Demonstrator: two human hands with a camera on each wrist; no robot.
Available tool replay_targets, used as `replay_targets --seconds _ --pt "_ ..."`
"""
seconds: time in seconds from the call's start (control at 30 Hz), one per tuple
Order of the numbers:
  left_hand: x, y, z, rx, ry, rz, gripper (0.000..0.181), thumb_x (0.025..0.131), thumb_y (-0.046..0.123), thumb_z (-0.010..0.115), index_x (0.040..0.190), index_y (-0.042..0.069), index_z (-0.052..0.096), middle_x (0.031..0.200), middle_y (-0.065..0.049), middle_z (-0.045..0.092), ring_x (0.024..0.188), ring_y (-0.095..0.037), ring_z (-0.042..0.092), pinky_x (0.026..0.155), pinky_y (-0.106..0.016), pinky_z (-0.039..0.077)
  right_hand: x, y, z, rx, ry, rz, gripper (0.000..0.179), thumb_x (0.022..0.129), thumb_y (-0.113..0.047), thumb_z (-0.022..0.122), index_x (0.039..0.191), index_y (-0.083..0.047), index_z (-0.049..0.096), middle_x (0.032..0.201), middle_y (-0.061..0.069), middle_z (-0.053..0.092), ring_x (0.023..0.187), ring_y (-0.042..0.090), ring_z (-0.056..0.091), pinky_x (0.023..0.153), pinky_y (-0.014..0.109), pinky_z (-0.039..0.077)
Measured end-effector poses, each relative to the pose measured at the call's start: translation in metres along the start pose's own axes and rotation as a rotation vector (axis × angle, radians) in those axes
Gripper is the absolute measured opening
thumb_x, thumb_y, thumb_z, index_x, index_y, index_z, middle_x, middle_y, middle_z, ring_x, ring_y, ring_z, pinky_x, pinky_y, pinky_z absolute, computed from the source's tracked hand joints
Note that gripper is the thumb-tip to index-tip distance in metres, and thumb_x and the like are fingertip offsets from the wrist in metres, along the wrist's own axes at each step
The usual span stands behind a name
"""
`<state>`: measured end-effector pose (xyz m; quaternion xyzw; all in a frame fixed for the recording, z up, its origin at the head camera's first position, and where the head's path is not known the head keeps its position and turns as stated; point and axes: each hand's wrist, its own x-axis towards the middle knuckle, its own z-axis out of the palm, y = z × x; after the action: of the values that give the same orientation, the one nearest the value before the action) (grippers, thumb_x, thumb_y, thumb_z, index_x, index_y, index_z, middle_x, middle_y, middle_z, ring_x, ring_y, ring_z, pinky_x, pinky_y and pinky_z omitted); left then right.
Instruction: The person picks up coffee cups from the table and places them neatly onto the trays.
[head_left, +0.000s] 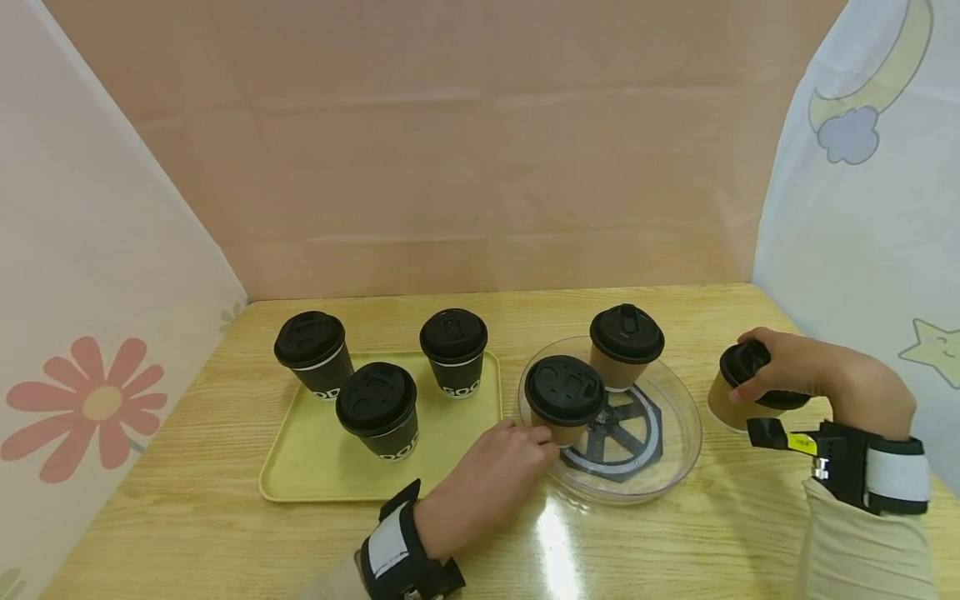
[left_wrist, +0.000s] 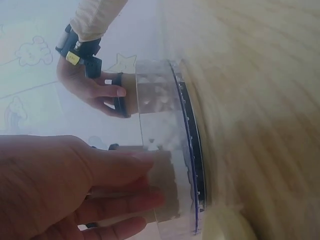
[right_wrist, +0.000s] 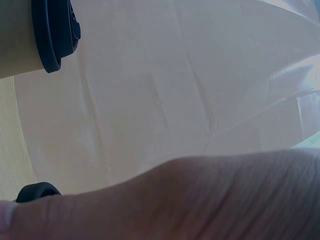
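Observation:
My left hand point(head_left: 495, 471) is at the near left side of a clear round dish point(head_left: 686, 467), its thumb and fingers holding the lower side of a brown paper coffee cup point(head_left: 564, 434) with a black lid. In the left wrist view the fingertips point(left_wrist: 147, 200) overlap the dish's see-through wall and the cup behind it. Another brown lidded cup point(head_left: 617, 368) stands at the back of the dish. Right of the dish, my right hand point(head_left: 810, 371) grips a third brown coffee cup point(head_left: 726, 407) from above, around its black lid; the palm hides part of the lid.
A yellow tray point(head_left: 315, 467) lies to the left. Several black paper cups stand on or by it: one at the back left point(head_left: 318, 358), one in front point(head_left: 381, 417), one at the right point(head_left: 453, 354). Printed side sheets and a plain back sheet point(head_left: 480, 167) border the wooden table point(head_left: 187, 500).

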<state>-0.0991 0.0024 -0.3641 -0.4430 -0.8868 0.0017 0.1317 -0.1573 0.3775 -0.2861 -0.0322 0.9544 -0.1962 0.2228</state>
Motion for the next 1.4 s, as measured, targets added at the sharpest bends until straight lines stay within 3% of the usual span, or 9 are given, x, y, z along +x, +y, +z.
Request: replay_targets --seconds 0.3,0.77,1.0,1.4 --pt "0.000 -0.010 0.001 0.016 0.030 -0.052 0.019 0.084 0.004 0.068 0.089 0.021 0.075 0.085 0.010 0.068 0.073 -0.004 0.061 0.061 -0.020 0.039 0.001 0.002 0.000 -0.032 0.021 -0.008 0.094 0.079 -0.027 0.077 0.136 0.022 0.019 0.115 0.045 0.044 0.092 0.040 0.057 0.071 0.039 0.052" --pt "0.000 -0.018 0.003 0.031 0.059 -0.109 0.019 0.089 0.008 0.066 0.094 0.022 0.077 0.097 0.009 0.074 0.077 -0.010 0.068 0.061 -0.022 0.043 0.003 0.007 0.000 -0.034 0.027 -0.003 0.097 0.077 -0.031 0.079 0.137 0.020 0.021 0.116 0.044 0.044 0.093 0.040 0.056 0.070 0.038 0.051" --pt "-0.001 -0.021 0.004 0.033 0.081 -0.125 0.011 0.090 0.014 0.067 0.091 0.020 0.076 0.094 0.008 0.074 0.072 -0.011 0.066 0.058 -0.022 0.043 0.004 0.008 0.001 -0.031 0.032 -0.002 0.098 0.077 -0.031 0.079 0.137 0.019 0.020 0.118 0.044 0.042 0.093 0.040 0.056 0.070 0.038 0.051" --pt "-0.002 -0.025 0.006 0.024 0.048 -0.184 0.014 0.092 0.029 0.067 0.100 0.020 0.074 0.094 0.007 0.071 0.077 -0.012 0.066 0.062 -0.024 0.046 0.002 0.007 0.000 -0.014 0.024 -0.001 0.098 0.078 -0.029 0.079 0.137 0.018 0.017 0.117 0.045 0.039 0.092 0.039 0.056 0.070 0.037 0.051"
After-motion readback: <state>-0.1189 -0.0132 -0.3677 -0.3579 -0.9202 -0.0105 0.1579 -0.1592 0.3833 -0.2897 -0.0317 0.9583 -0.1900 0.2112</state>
